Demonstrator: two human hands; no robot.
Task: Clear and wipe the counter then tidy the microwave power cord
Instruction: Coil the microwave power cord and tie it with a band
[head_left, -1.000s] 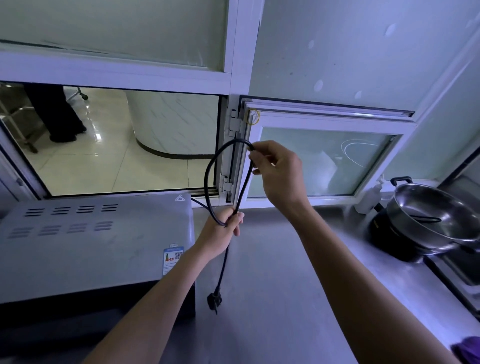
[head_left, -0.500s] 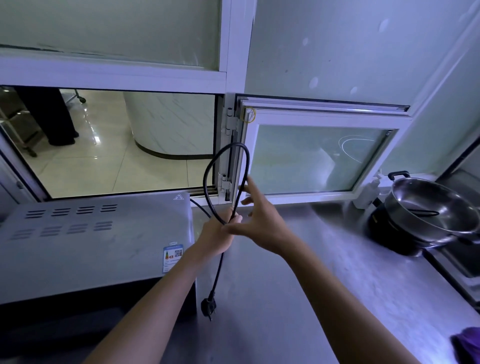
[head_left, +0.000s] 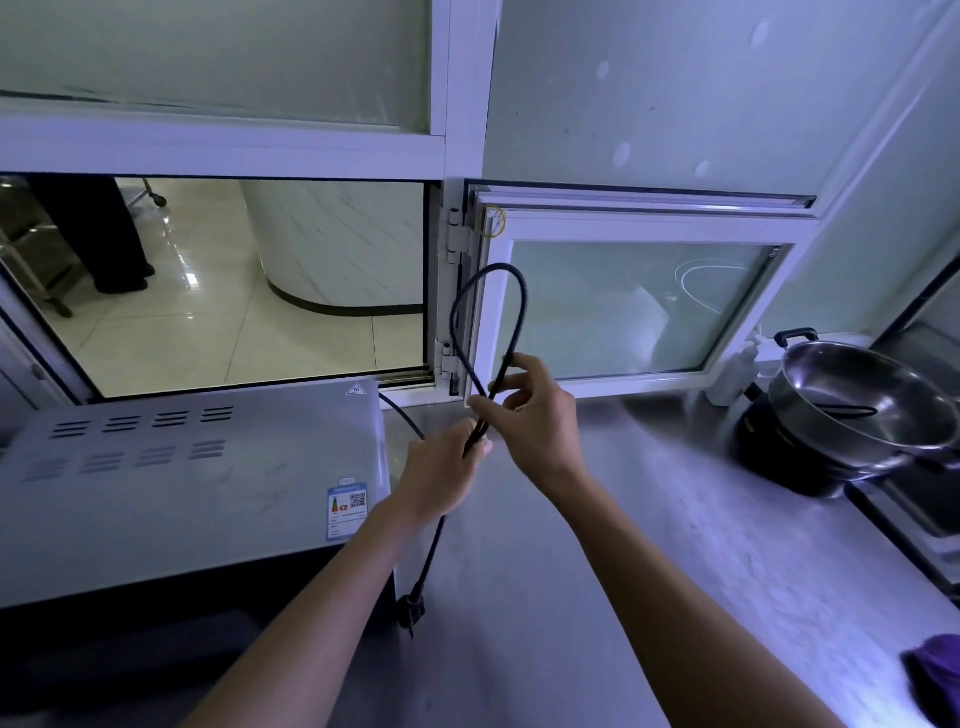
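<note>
the microwave (head_left: 182, 467) sits at your far left on the counter (head_left: 675, 545), and its power cord (head_left: 457, 332) leaves the back corner, runs to your hands and stands up as 1 tall loop in front of the window frame (head_left: 644, 226). that short run from the casing could go taut if you lift or pull rightward, tugging the appliance or straining the cord where it exits. your left hand (head_left: 441, 478) is curled around the 2 strands where they cross, and below it the plug (head_left: 413, 610) hangs free just off the microwave's front corner; if that grip loosens, the loop likely springs open and the plug swings into the casing. your right hand (head_left: 535, 410) pinches the loop's right strand just above the left hand, with the other fingers partly spread, so a slip there lets the stiff cord unwind. further right, the steel pan (head_left: 857, 405) and the purple cloth (head_left: 935, 670) lie well apart from the cord.
</note>
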